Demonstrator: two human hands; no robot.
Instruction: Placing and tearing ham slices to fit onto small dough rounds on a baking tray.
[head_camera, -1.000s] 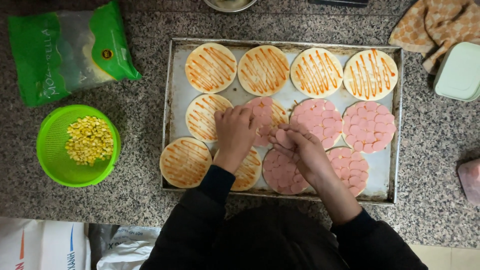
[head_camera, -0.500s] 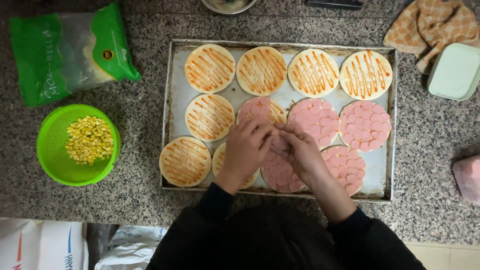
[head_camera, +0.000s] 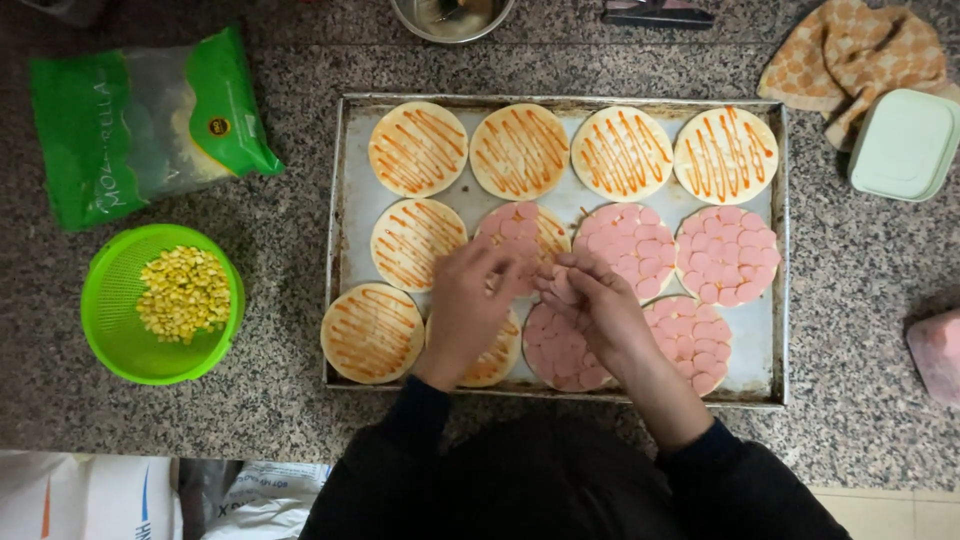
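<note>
Both my hands meet over the middle of the baking tray (head_camera: 345, 240) on the desk. Left hand (head_camera: 468, 305) is palm down, fingers curled, covering part of a sauced dough round (head_camera: 497, 350); whether it holds anything I cannot tell. Right hand (head_camera: 592, 305) pinches pink sausage slices (head_camera: 556, 288) at its fingertips, over a half-covered round (head_camera: 522, 232). My wrists hide the two front rounds partly. Corn bowl (head_camera: 162, 302) sits well left.

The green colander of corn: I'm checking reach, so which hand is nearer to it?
Left. The left hand is over the tray's middle, with sauced bases between it and the green colander off the tray's left side. The right hand is farther right, over the sausage-covered bases.
</note>
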